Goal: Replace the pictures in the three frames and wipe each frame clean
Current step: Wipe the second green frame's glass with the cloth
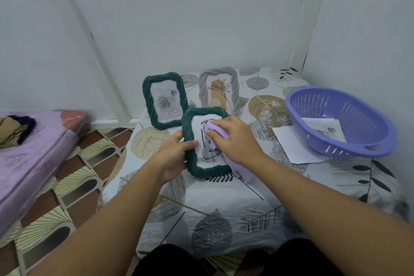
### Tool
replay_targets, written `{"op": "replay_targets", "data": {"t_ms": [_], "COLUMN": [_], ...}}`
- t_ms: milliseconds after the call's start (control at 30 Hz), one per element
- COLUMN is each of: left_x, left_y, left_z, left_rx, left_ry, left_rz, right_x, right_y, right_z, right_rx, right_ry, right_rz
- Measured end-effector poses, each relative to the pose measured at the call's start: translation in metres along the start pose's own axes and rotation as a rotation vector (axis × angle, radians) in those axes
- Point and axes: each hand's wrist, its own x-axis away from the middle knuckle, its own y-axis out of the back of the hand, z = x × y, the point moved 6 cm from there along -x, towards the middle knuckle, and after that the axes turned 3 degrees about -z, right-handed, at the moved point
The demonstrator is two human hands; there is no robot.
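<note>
1. Landmark: held frame (202, 141), dark green, rope-textured rim, tilted up off the worktop (224, 204), which wears a leaf-print cover.
2. Far left of held frame: purple mattress (29, 152) on a patterned floor (74, 177), with folded fabric (15, 130) on top.
3. Left hand (172, 154): grips held frame's left rim, thumb curled onto the front edge, fingers wrapped behind.
4. Up-left of held frame: second green frame (164, 101), upright, grey rose picture inside. Its lower right corner is hidden behind held frame.
5. Held frame's picture: white with black line drawing; details partly hidden by cloth and hand.
6. Directly behind held frame: grey frame (218, 89), upright, tan and black plant picture inside.
7. Right hand (233, 139): fingers curled down on a lilac cloth (215, 132), pressing it against held frame's glass near the upper right. Loose end of the cloth hangs past the frame's lower right corner onto the worktop.
8. Right of held frame: white sheet (289, 143) flat on the worktop, partly under the basket.
9. Further right: purple slotted basket (340, 121), tilted, with a printed picture (324, 130) lying inside.
10. Below held frame, at the near edge: person's dark-clothed knees (170, 260).
</note>
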Motion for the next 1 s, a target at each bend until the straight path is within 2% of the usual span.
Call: {"op": "replay_targets", "data": {"t_ms": [333,767,1000], "left_x": [0.001,0.006,0.008], "left_y": [0.002,0.002,0.006], "left_z": [0.001,0.001,0.007], "left_rx": [-0.010,-0.015,0.014], "left_ry": [-0.002,-0.053,-0.073], "left_rz": [0.037,0.047,0.040], "right_x": [0.003,-0.003,0.017], "right_y": [-0.013,-0.021,-0.029], "right_z": [0.010,0.020,0.019], "right_rx": [0.101,0.178,0.192], "right_ry": [0.139,0.158,0.235], "right_rz": [0.022,-0.009,0.065]}}
